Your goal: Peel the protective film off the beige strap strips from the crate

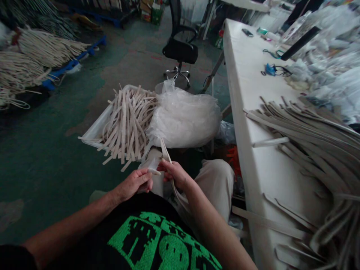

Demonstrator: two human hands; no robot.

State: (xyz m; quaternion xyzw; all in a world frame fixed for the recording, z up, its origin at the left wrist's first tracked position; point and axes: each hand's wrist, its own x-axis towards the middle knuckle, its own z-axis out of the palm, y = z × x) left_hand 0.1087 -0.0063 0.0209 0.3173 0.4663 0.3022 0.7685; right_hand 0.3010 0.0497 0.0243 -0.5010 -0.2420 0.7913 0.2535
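My left hand [137, 183] is closed, its thumb and fingers pinching a thin clear plastic bag [150, 165] above my lap. Close beside it, my right hand [176, 174] is wrapped around a long beige strip [165, 150]. One end of this strip points up and away from me; the rest hangs below the hand toward my lap. A small pale end shows between the two hands, and I cannot tell what it belongs to. Just beyond the hands, many similar beige strips [126, 123] lie heaped in a white tub [94, 125].
A large bag of clear plastic [185, 118] sits right of the tub. Along my right runs a white table [242, 86] with more long strips [315, 138], a phone [247, 32] and piled plastic. An office chair [180, 50] stands ahead. Bundles [53, 48] lie on a blue pallet [70, 65].
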